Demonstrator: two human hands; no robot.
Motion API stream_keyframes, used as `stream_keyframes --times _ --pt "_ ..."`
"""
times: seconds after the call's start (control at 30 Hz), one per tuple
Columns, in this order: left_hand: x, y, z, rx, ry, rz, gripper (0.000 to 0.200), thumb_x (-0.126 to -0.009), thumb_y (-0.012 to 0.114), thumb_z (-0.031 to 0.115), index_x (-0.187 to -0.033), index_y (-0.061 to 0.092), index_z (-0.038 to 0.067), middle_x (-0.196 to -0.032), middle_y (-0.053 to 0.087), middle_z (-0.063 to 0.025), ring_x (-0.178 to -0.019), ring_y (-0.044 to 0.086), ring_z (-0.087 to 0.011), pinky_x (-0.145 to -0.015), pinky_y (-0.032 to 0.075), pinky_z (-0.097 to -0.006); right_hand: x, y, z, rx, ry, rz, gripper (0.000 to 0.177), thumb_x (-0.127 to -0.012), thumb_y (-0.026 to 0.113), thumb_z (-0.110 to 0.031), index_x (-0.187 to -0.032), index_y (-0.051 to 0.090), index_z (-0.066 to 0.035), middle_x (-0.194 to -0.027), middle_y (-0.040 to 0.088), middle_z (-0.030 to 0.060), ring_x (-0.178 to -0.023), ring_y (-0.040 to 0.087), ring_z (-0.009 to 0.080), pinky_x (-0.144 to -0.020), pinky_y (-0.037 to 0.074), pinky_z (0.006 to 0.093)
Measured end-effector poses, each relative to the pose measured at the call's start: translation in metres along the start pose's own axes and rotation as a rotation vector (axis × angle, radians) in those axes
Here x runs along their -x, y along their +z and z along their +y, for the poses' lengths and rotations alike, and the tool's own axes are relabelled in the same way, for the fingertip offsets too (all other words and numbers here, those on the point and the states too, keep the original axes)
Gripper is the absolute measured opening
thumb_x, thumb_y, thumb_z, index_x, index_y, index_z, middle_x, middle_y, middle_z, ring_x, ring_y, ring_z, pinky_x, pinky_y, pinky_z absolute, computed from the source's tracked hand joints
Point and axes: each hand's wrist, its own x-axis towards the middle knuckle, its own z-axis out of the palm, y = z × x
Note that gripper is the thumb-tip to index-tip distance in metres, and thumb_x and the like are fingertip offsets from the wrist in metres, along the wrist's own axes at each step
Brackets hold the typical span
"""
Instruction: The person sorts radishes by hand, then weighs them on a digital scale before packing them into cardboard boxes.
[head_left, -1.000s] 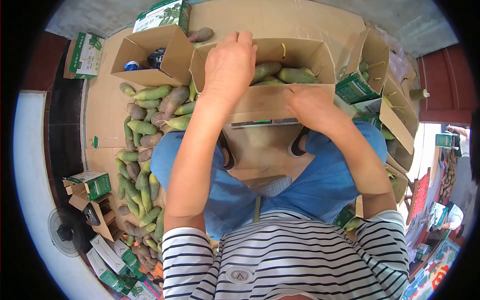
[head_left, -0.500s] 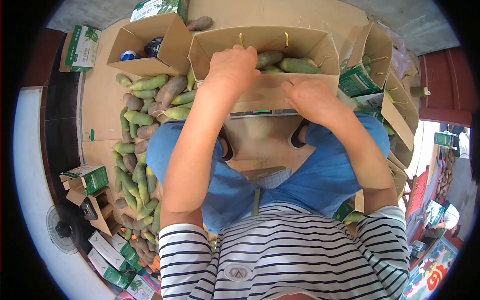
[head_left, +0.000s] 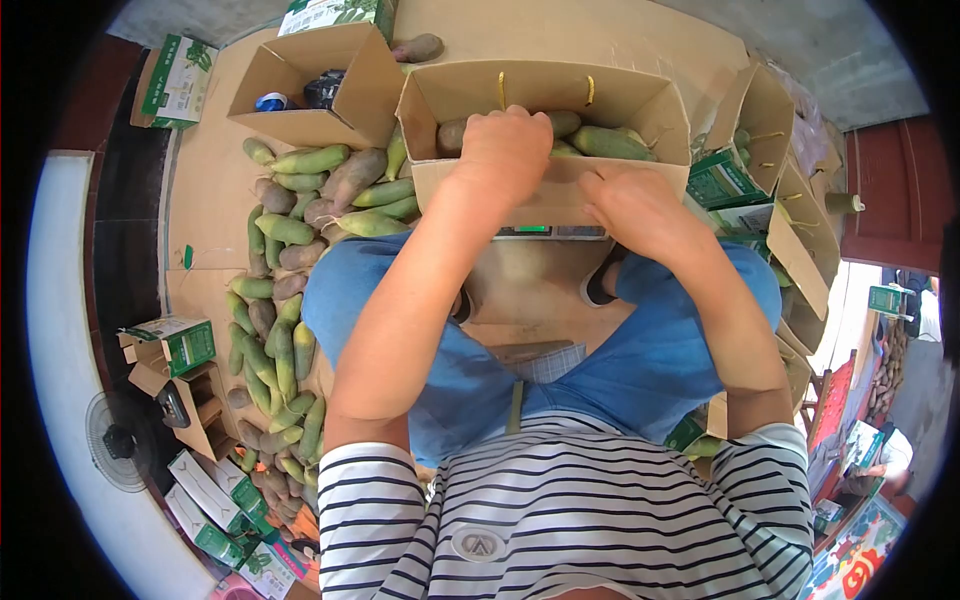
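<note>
An open cardboard box point(head_left: 440, 180) stands in front of me, above a scale with a lit green display point(head_left: 532, 229). Green radishes point(head_left: 610, 143) and a brownish root point(head_left: 451, 136) lie inside it. Two yellow cord handles point(head_left: 590, 90) hang on its far wall. My left hand point(head_left: 507, 145) is over the opening at the near edge, fingers curled in, close to one cord; what they hold is hidden. Against the outside of the near wall, my right hand point(head_left: 635, 205) has its fingers pinched together, and I cannot make out anything between them.
Many green radishes and brownish roots point(head_left: 285, 230) cover the floor at left. A smaller open box point(head_left: 300, 120) holds dark and blue items. More boxes point(head_left: 730, 180) with radishes stand at right. A fan point(head_left: 118, 440) is at far left; another person point(head_left: 893, 460) is at far right.
My left hand has moved right along the box's near edge, uncovering the brownish root at the box's left end. The whole view has shifted slightly. My right hand stays at the near wall.
</note>
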Motion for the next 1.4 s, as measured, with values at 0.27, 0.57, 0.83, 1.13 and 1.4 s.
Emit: stream_keyframes --times 0.27,0.57,0.83,1.13,1.4 --pt "-0.001 0.005 0.003 -0.007 0.022 0.002 0.034 -0.082 0.064 0.029 -0.101 0.056 0.002 -0.096 0.060 -0.0158 -0.091 0.062 -0.0317 -0.075 0.051 -0.0420 -0.001 -0.003 -0.004 0.016 0.021 -0.015 0.018 -0.076 0.063 -0.013 -0.085 0.053 -0.001 -0.084 0.057 0.0156 -0.083 0.058 0.0346 -0.069 0.047 0.0438" --pt "0.000 0.003 0.005 0.082 0.075 0.165 0.033 -0.082 0.064 0.028 -0.103 0.057 0.003 -0.096 0.061 -0.0166 -0.090 0.062 -0.0335 -0.077 0.050 -0.0414 0.000 -0.008 -0.005 0.035 0.009 0.006 0.014 -0.080 0.059 -0.013 -0.087 0.057 -0.001 -0.083 0.059 0.0161 -0.081 0.060 0.0334 -0.068 0.048 0.0423" --pt "-0.004 -0.041 -0.011 2.198 0.132 0.232 0.079 -0.092 0.027 0.061 -0.132 0.036 -0.007 -0.126 0.047 -0.0282 -0.117 0.049 -0.0368 -0.098 0.040 -0.0440 -0.021 -0.059 0.014 -0.371 0.215 0.903 0.035 -0.083 0.056 -0.016 -0.117 0.054 -0.005 -0.112 0.057 0.0143 -0.097 0.059 0.0298 -0.080 0.048 0.0373" --pt "0.016 -0.033 0.015 2.581 0.158 0.046 0.094 -0.083 0.028 0.075 -0.132 0.036 -0.005 -0.130 0.044 -0.0242 -0.120 0.045 -0.0331 -0.100 0.036 -0.0438 -0.062 -0.040 -0.017 0.083 -0.262 0.701 0.057 -0.085 0.053 -0.035 -0.131 0.044 -0.003 -0.130 0.047 0.0195 -0.123 0.043 0.0315 -0.105 0.029 0.0435" --pt "0.070 -0.089 -0.012 1.071 0.122 1.209 0.052 -0.093 0.044 0.038 -0.123 0.047 -0.004 -0.124 0.051 -0.0195 -0.109 0.055 -0.0333 -0.095 0.043 -0.0425 -0.037 -0.032 0.020 -0.166 0.223 0.379 0.042 -0.089 0.053 -0.029 -0.122 0.052 -0.004 -0.131 0.047 0.0171 -0.118 0.047 0.0330 -0.096 0.041 0.0400"
